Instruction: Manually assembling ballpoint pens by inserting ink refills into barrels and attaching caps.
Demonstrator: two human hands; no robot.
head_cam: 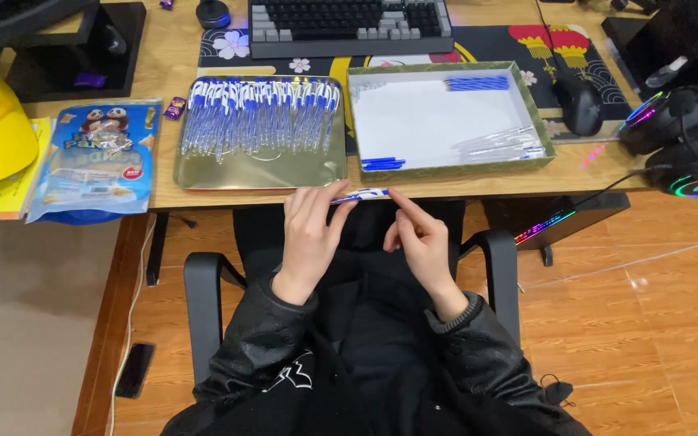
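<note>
Desk (171, 56) carries two trays; left hand (310, 234) and right hand (419, 242) each pinch one pen (363, 194).

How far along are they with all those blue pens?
Already done, it seems: the metal tray holds a full row of assembled pens. In hand: one pen held between left hand and right hand. Left: the box holds a few blue parts and clear barrels.
</note>
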